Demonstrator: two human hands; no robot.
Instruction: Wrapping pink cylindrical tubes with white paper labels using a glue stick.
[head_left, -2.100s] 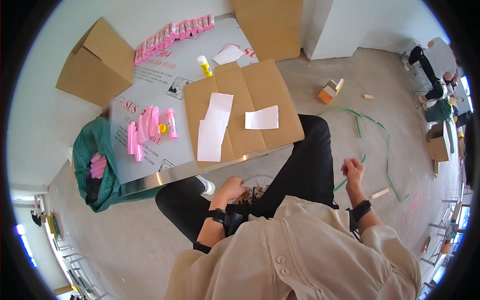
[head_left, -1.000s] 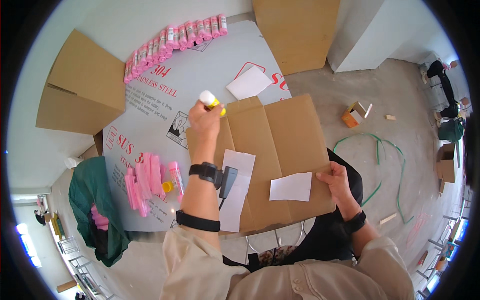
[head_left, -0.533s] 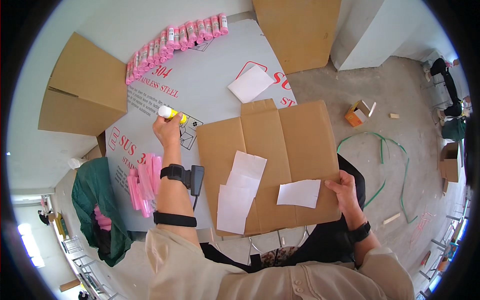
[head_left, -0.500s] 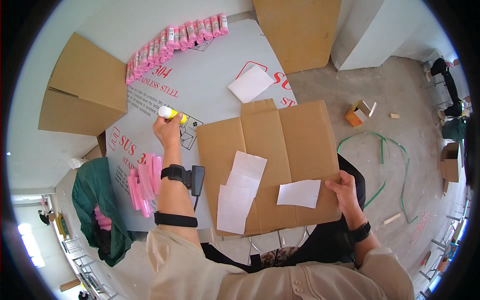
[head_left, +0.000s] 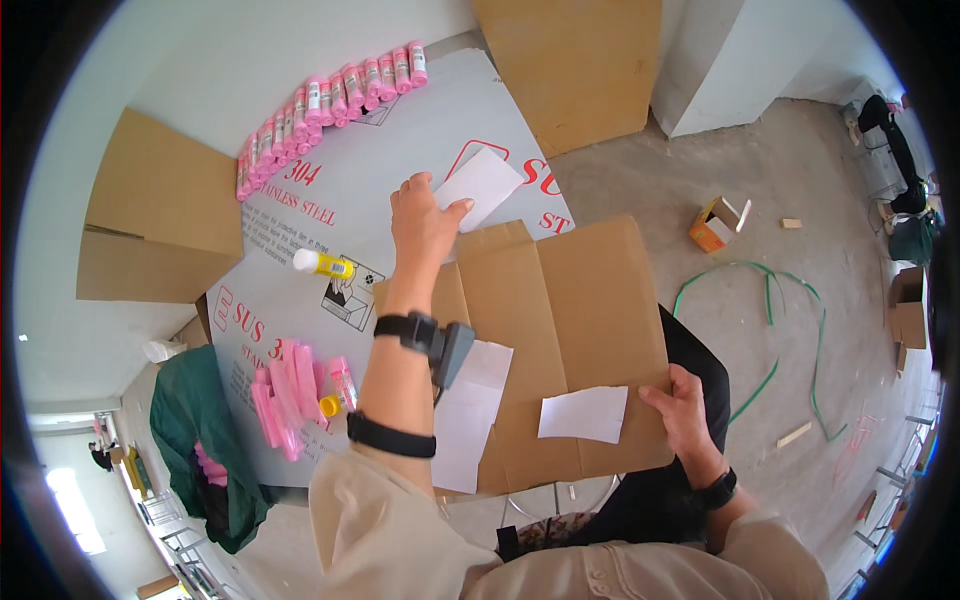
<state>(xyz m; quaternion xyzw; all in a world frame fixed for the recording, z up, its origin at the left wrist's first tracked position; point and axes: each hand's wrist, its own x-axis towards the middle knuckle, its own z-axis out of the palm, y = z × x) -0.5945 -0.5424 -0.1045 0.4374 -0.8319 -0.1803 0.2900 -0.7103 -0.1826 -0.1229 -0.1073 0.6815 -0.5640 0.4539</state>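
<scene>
Reaching past the far edge of a flat, creased sheet of brown cardboard, the left hand is held at the near-left end of a white rectangular piece of paper. The paper lies on the grey, film-covered tabletop, ahead and to the right of the palm, its long axis slanting from near-left to far-right. By far the nearer hand is the left. Its fingers are stretched out and parted from the thumb, which is laid over the paper's edge; whether any pressure is applied cannot be told. By the right hand, the cardboard's right edge is clamped, with the thumb on top.

Half a second earlier, the yellow glue stick with a white cap was held in the left hand; now it has been laid on the tabletop, well apart from the fingers, its axis running nearly sideways with the cap leftward. The left hand has been shifted rightward to the paper, while the right hand's hold has been kept.
</scene>
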